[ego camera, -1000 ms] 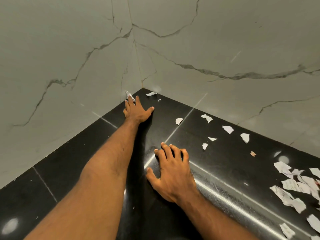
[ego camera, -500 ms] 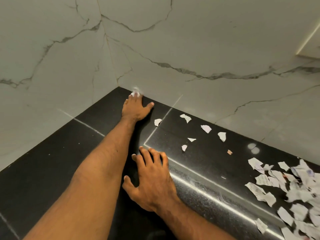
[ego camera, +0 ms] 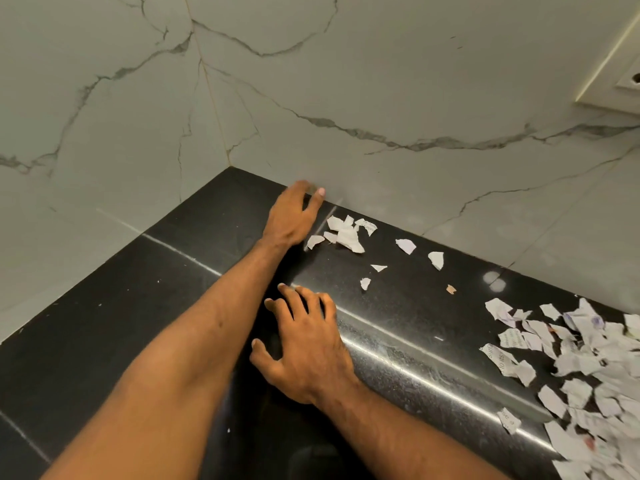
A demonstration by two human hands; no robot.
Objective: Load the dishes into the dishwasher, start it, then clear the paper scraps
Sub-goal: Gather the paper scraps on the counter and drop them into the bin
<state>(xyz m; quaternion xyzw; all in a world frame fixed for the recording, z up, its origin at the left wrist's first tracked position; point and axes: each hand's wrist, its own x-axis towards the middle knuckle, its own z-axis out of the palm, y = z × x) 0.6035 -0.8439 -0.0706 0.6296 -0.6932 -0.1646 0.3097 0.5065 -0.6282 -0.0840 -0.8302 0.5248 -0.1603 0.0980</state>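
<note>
Torn white paper scraps lie on a black stone counter (ego camera: 138, 306). A small bunch of scraps (ego camera: 346, 232) sits by the back wall, just right of my left hand (ego camera: 292, 216). That hand is stretched far out with fingers extended and blurred, its edge on the counter beside the bunch. My right hand (ego camera: 304, 344) rests nearer to me on the counter with spread, slightly bent fingers and holds nothing. Loose scraps (ego camera: 405, 245) trail to the right toward a large heap of scraps (ego camera: 588, 375). No dishes or dishwasher are in view.
Grey-veined marble walls (ego camera: 381, 98) meet in a corner behind the counter. A cream socket plate (ego camera: 620, 88) is on the wall at the upper right. A tiny brown scrap (ego camera: 451, 289) lies among the white ones.
My left hand has swept from the corner rightward along the back wall, pushing the corner scraps into a bunch. The view has shifted right, showing more of the heap.
</note>
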